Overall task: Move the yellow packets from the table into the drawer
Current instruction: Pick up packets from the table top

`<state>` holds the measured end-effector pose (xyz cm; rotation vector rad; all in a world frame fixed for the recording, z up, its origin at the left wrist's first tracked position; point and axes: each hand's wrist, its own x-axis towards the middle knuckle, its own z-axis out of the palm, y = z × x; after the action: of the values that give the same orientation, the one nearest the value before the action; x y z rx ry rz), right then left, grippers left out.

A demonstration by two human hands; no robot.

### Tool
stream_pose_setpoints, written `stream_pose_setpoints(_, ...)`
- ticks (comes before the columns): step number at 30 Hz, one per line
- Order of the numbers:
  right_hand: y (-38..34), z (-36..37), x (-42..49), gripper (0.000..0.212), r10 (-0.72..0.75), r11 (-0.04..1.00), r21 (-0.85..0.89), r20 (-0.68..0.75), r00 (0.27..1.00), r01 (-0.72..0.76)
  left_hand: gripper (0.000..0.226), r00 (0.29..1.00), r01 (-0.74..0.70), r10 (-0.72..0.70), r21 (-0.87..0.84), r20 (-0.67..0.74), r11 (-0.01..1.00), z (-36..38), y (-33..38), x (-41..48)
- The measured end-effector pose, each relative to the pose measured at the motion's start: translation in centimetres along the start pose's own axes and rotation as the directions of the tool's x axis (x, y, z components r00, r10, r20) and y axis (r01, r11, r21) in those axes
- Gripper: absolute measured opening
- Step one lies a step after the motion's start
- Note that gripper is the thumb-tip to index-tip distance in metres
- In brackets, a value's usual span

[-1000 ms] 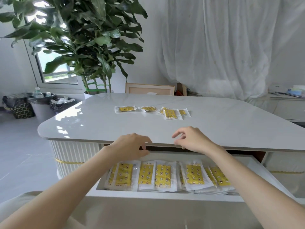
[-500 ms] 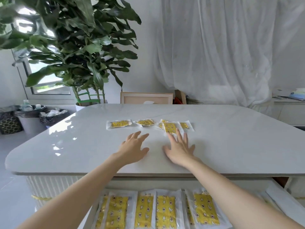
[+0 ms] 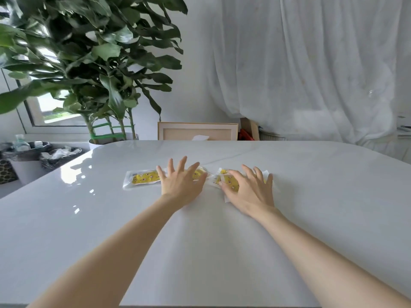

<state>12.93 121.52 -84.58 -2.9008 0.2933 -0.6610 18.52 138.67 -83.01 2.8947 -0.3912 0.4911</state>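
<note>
Several yellow packets in clear wrappers lie in a row across the middle of the white table. The leftmost packet lies uncovered. My left hand is spread flat with straight fingers over the second packet, only partly visible. My right hand lies with fingers spread on the overlapping packets at the right. The drawer is out of view below the table's near edge.
A large potted plant stands behind the table's far left corner. Bins with rubbish sit on the floor at left. A framed board leans behind the table, and a white curtain hangs at the back right.
Both hands have moved from the drawer's edge forward across the table and now lie on the packets. The view has tilted up, so the open drawer has dropped out of sight.
</note>
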Motion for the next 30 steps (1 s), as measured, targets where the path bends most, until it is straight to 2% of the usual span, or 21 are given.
stream_pose_setpoints(4,-0.1,0.7,1.0,0.061,0.034,0.999,-0.009,0.153,0.988,-0.034,0.062,0.982,0.161,-0.157,-0.035,0.105,0.986,1.1,-1.4,1.3)
stream_pose_setpoints(7,0.0,0.8,1.3,0.064,0.074,0.997,0.005,0.252,0.965,-0.078,0.067,0.959,0.231,-0.222,-0.031,0.175,0.973,1.5,-2.1,1.9)
stream_pose_setpoints(19,-0.8,0.0,-1.6,0.066,0.027,0.988,0.136,0.303,0.953,-0.071,0.069,0.965,0.123,-0.138,0.079,0.222,0.989,0.1,-1.8,-2.1)
stream_pose_setpoints(27,-2.0,-3.6,-7.8,0.068,0.000,0.988,0.143,0.351,0.936,-0.054,0.071,0.896,0.224,-0.264,0.151,0.357,0.963,-3.7,-0.3,-8.8)
stream_pose_setpoints(30,-2.7,-6.4,-10.3,0.054,-0.037,0.987,0.159,0.400,0.916,-0.030,0.066,0.871,0.253,-0.302,0.173,0.387,0.952,-5.3,0.4,-11.0)
